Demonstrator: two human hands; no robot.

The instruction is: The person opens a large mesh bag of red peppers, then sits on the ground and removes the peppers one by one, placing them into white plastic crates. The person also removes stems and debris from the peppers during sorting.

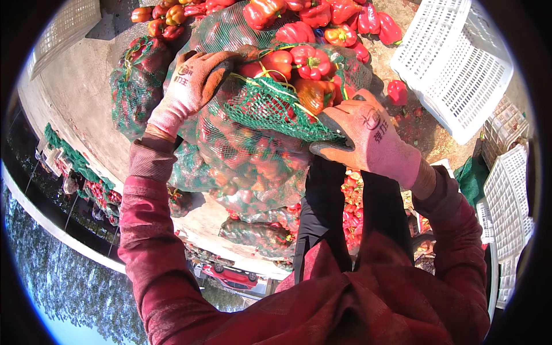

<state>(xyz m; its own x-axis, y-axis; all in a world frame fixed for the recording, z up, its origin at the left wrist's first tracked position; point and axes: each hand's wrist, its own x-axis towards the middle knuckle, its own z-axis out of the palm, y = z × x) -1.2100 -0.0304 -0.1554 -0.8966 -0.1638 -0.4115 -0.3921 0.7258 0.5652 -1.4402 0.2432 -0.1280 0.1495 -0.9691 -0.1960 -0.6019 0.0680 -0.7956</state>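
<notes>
Before me stands a green mesh sack (263, 108) filled with red bell peppers (310, 62), its mouth gaping and a yellow drawstring (276, 71) looped about the rim. My right hand (366, 129), in an orange-and-pink work glove, pinches the near edge of the mesh between thumb and fingers. On the far left of the mouth lies my left hand (196, 84), gloved alike, with its fingers curled over the sack's rim; its fingertips are partly hidden. Some peppers in the opening show orange patches.
Loose bell peppers (319, 17) lie beyond the sack. A tied mesh sack of peppers (140, 86) stands at left. White plastic crates (453, 64) rest at right, with more stacked crates (509, 189) nearer. Further filled sacks (258, 233) and a red car (230, 276) appear behind me.
</notes>
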